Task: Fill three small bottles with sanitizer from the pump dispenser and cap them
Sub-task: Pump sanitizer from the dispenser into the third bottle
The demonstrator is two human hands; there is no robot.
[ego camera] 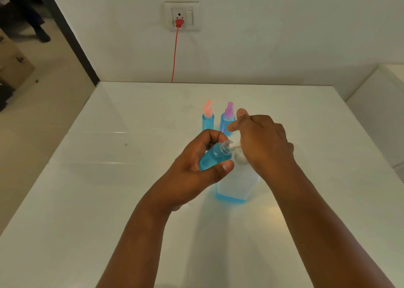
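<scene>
My left hand [196, 165] grips a small clear bottle [215, 156] of blue liquid, tilted, with its open threaded neck against the spout of the pump dispenser [237, 182]. My right hand [260, 139] lies over the dispenser's pump head and hides it. The dispenser is a clear square bottle with only a thin layer of blue liquid at its bottom. Behind them stand two small blue-filled bottles, one with a pink cap [208, 117] and one with a purple spray cap [227, 118].
All of this sits on a white glossy table [109, 178] against a white wall. A red cable [175, 53] hangs from a wall socket [182, 16] down behind the table's far edge. Floor and boxes lie off the left edge.
</scene>
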